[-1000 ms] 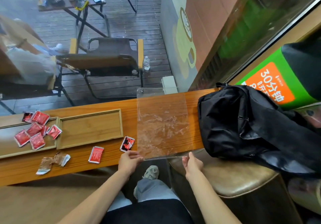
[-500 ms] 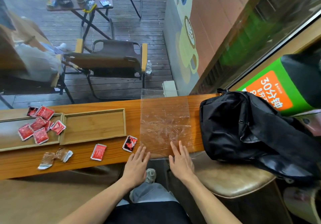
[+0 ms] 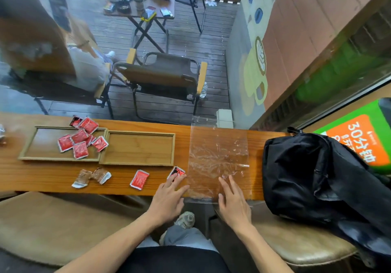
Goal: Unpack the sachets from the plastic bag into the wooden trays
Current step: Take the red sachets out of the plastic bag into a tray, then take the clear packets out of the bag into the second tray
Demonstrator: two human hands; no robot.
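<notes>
A clear plastic bag (image 3: 218, 156) lies flat on the wooden counter (image 3: 42, 175). My right hand (image 3: 232, 203) rests open on its near edge. My left hand (image 3: 169, 196) is open at the bag's left corner, its fingertips touching a red and black sachet (image 3: 177, 171). Another red sachet (image 3: 139, 179) and two brown sachets (image 3: 91, 177) lie loose on the counter. The left wooden tray (image 3: 27, 147) holds several red sachets (image 3: 80, 143). The right wooden tray (image 3: 137, 147) holds nothing.
A black backpack (image 3: 317, 179) sits on the counter's right end and on a tan padded stool (image 3: 296, 245). Another padded seat (image 3: 53, 219) is at the lower left. Beyond the window stand folding chairs (image 3: 165, 73) and a small table.
The bag was held upright by its lower corners, then laid flat on the counter. Both hands let go and now lie open on it. The view has shifted left.
</notes>
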